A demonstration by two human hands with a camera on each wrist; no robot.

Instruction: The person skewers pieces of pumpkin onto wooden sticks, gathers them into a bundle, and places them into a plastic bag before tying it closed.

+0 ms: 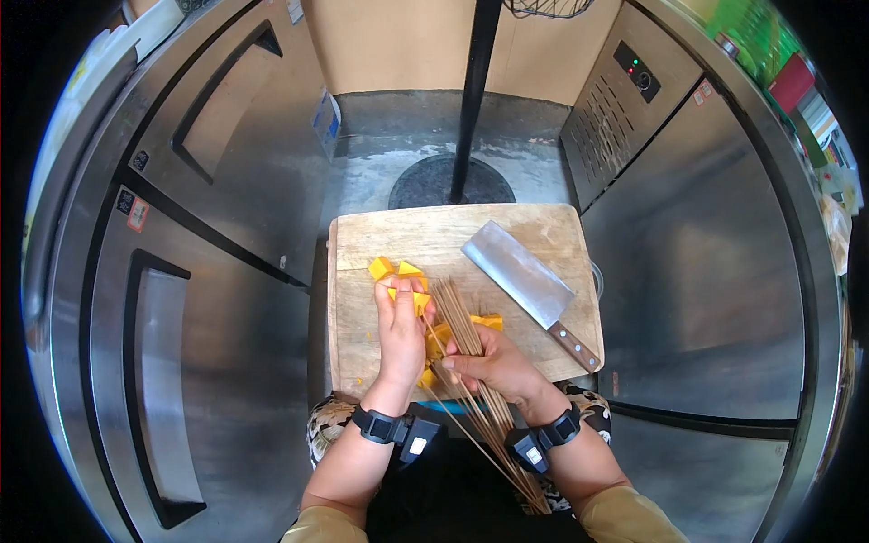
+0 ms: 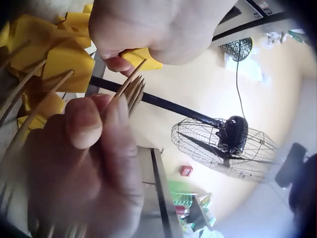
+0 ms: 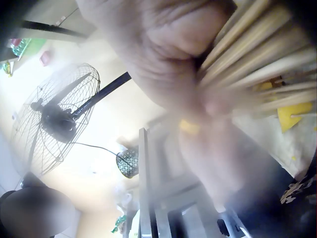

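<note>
My left hand (image 1: 401,337) grips a yellow-orange chunk (image 1: 412,299) between thumb and fingers, over the left part of the wooden cutting board (image 1: 362,235). My right hand (image 1: 496,364) holds a bundle of thin wooden skewers (image 1: 462,321), and its thumb and finger pinch one skewer whose tip points at the chunk. In the left wrist view that skewer's tip (image 2: 142,63) lies over the chunk (image 2: 143,58); whether it has pierced it I cannot tell. More yellow chunks (image 1: 381,268) lie on the board beyond my left hand, and others, partly hidden, under the skewers.
A cleaver (image 1: 520,271) lies flat at the board's right side, its wooden handle toward the near right corner. Steel cabinets (image 1: 226,362) flank the board on both sides. Behind it a black fan pole (image 1: 475,100) rises from a round base (image 1: 425,181).
</note>
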